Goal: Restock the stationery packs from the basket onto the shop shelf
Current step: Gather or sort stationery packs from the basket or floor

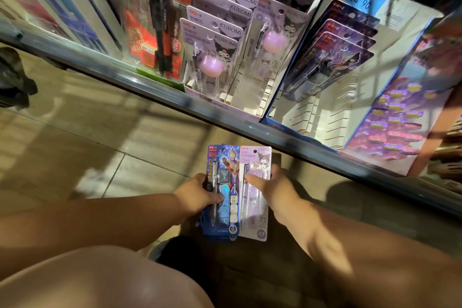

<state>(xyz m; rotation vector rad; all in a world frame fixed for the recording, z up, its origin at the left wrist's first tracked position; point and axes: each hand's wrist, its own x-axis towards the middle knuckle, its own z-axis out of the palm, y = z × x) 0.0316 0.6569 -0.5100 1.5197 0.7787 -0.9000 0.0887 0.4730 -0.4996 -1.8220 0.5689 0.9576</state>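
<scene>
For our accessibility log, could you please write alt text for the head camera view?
A person's left hand holds a blue stationery pack and the right hand a lilac Kuromi pack, side by side below a shop shelf. On it, display boxes hold matching Kuromi packs and dark purple packs.

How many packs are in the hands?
2: a blue pack in the left hand, a purple pack in the right hand. More may hide underneath.

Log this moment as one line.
left hand: grips blue pack | right hand: grips lilac pack | shelf: ahead, neither pack placed yet
</scene>
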